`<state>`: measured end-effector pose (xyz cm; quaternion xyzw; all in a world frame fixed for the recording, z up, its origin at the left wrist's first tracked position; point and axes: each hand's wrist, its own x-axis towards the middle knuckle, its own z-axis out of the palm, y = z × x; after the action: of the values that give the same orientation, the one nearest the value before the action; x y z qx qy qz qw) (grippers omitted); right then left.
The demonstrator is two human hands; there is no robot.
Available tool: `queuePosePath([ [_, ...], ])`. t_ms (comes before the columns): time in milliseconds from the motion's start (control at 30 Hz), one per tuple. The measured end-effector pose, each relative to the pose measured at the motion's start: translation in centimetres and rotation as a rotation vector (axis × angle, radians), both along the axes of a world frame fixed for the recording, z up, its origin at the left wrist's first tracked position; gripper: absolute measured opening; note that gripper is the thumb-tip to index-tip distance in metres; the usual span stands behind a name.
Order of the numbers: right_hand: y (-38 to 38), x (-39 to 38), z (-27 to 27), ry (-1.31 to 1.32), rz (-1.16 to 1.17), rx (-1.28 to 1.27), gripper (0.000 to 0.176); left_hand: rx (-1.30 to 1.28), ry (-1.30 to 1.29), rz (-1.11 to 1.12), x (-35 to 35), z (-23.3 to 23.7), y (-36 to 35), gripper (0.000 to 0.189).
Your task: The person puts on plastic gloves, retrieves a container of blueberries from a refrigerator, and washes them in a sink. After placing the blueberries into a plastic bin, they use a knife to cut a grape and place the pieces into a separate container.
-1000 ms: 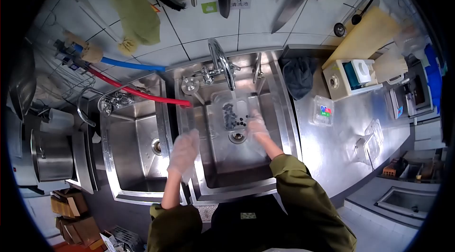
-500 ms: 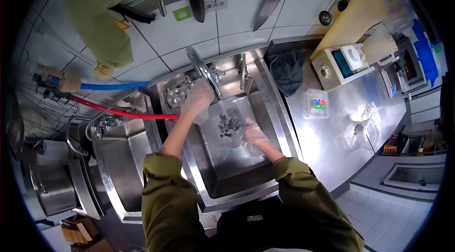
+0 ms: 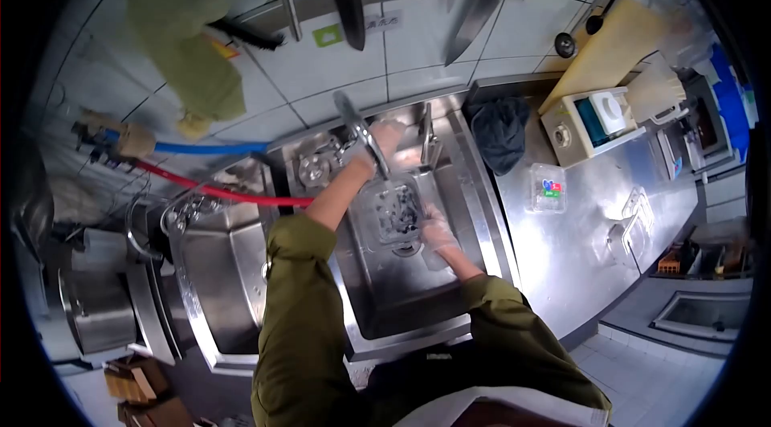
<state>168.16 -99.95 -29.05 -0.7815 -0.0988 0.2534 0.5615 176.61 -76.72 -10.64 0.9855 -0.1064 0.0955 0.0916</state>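
Note:
My right hand, in a thin clear glove, grips the right side of a clear plastic container low in the sink. Dark blueberries lie in water inside it, under the spout of the faucet. My left hand, also gloved, reaches behind the spout and closes over the tap handle, which it hides. Its fingers are blurred. Both arms stretch over the steel sink.
A second sink lies left, with a red hose across its back. On the right counter are a dark cloth, a labelled plastic box and a beige dispenser. Knives hang on the wall.
My left hand has moved right, from beside the spout to behind it at the tap handle. The stream seen before no longer shows clearly. The container now sits more level; the whole view has shifted slightly.

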Motion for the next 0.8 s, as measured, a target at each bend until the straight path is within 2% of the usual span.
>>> queuePosePath([
  [67,-1.5,0.5,0.0,-0.123,0.188,0.071,0.057,-0.033,-0.063,-0.034,-0.4,0.7,0.0,0.015],
  [100,-1.3,1.4,-0.2,-0.101,0.138,0.055,0.057,-0.038,-0.061,-0.028,-0.3,-0.3,0.2,0.014],
  [167,-0.1,3.2,2.6,-0.056,0.034,0.028,0.057,-0.034,-0.090,-0.032,0.9,-1.9,0.5,0.010],
  [200,0.5,2.6,2.0,-0.201,0.007,0.035,0.058,0.079,-0.025,-0.008,1.1,-1.8,0.5,0.010],
  [300,-0.6,1.4,1.7,-0.125,0.239,-0.118,0.057,0.114,-0.019,-0.018,0.7,-1.0,0.1,0.011],
  [367,-0.7,1.1,3.4,-0.038,0.219,-0.114,0.057,0.069,-0.091,-0.043,0.8,-1.9,0.3,0.010],
  [433,-0.3,0.3,6.1,0.010,0.135,-0.111,0.056,0.128,-0.065,-0.071,0.9,-2.4,0.4,0.012],
  [467,-0.3,0.0,6.4,-0.031,0.205,-0.145,0.057,0.088,-0.095,-0.058,0.7,-2.3,0.4,0.014],
  [567,-0.1,-0.4,-3.9,-0.161,0.107,0.406,0.057,0.083,-0.030,-0.131,0.0,-2.0,1.4,0.017],
  [633,1.1,-2.3,0.9,0.017,-0.075,0.172,0.058,-0.024,-0.060,-0.102,-0.2,-1.6,0.7,0.017],
  [667,1.5,-3.2,3.5,0.142,-0.178,0.099,0.059,-0.017,0.018,-0.032,0.3,-2.1,0.7,0.019],
  [700,1.6,-3.6,6.0,0.231,-0.195,0.084,0.059,-0.015,0.175,0.079,1.2,-3.1,1.1,0.024],
  [733,1.0,-3.2,5.1,0.150,-0.014,0.110,0.060,0.113,0.208,0.123,2.3,-4.1,1.5,0.019],
  [767,-0.2,-3.0,6.6,0.257,-0.054,0.100,0.060,-0.006,0.280,0.282,2.6,-3.2,0.9,0.020],
  [800,-1.2,-2.9,10.1,0.365,-0.075,0.094,0.060,-0.146,0.243,0.332,3.3,-3.4,0.7,0.022],
])
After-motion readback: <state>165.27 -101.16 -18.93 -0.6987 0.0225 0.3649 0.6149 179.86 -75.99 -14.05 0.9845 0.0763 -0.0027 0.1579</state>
